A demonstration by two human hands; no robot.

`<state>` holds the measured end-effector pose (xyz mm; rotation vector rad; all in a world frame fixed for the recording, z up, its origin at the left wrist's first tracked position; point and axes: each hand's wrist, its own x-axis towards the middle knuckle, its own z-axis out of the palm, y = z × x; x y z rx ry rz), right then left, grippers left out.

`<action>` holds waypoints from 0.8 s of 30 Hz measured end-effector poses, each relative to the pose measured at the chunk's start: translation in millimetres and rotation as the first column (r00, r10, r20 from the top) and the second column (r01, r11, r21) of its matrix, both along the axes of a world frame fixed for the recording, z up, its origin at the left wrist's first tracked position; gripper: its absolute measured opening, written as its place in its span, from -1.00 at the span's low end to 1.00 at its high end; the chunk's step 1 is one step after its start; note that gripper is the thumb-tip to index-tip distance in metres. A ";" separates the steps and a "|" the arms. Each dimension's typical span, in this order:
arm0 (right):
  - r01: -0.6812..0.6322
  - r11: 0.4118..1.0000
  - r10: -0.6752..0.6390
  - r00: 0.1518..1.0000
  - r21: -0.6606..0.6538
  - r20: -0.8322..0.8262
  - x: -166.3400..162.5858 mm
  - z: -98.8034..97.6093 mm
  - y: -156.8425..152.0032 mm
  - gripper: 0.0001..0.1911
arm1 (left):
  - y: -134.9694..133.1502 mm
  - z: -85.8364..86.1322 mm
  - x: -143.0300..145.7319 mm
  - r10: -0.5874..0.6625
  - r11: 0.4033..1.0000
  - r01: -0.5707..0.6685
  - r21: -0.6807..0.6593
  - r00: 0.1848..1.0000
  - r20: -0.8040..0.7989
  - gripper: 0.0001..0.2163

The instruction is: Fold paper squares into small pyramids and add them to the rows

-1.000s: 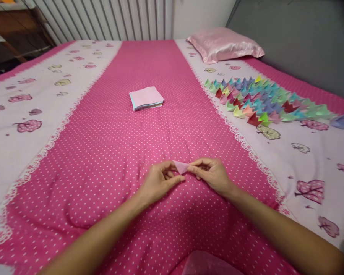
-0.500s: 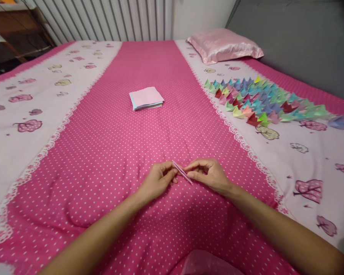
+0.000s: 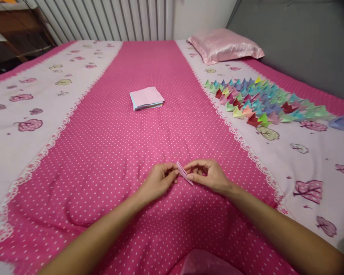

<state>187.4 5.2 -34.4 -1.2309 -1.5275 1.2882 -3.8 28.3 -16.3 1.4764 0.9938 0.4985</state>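
Between my two hands is a small folded piece of pink paper (image 3: 184,174), tilted and seen nearly edge-on. My left hand (image 3: 162,178) pinches its left side between thumb and fingers. From the other side, my right hand (image 3: 206,175) grips it with thumb and forefinger, the other fingers curled. Both hands are just above the dotted pink bedspread (image 3: 132,152). Farther off lies a stack of square paper sheets (image 3: 147,97), a pink one on top and light blue showing beneath.
Many folded paper boats (image 3: 258,101) in several colours stand in rows on the right. A shiny pink pillow (image 3: 225,46) lies behind them, beside a grey headboard (image 3: 298,42). A radiator (image 3: 109,19) is at the far side, a wooden table (image 3: 17,26) at the far left.
The pink paper's folds have spread a little, and its upper end has shifted slightly to the right. Both hands stay in almost the same place.
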 end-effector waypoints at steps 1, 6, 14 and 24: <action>-0.008 1.000 0.008 1.000 -0.004 -0.004 0.3 0.0 0.3 -0.72 | -0.3 1.0 0.1 0.000 1.000 0.000 -0.003 1.000 0.001 -0.84; -0.072 0.997 0.069 0.995 -0.039 -0.072 2.4 -0.3 1.1 -0.70 | -2.2 6.8 0.9 0.004 0.999 -0.003 -0.036 1.000 0.017 -0.84; -0.012 0.999 0.013 0.999 0.049 -0.035 -0.9 -0.4 -0.4 -0.72 | -2.4 10.5 2.7 0.062 0.993 -0.058 -0.104 0.997 0.038 -0.85; 0.134 0.966 -0.170 0.973 0.219 0.154 -12.5 -3.3 -5.5 -0.71 | -7.6 1.0 8.7 0.119 0.984 -0.096 -0.153 0.981 0.151 -0.75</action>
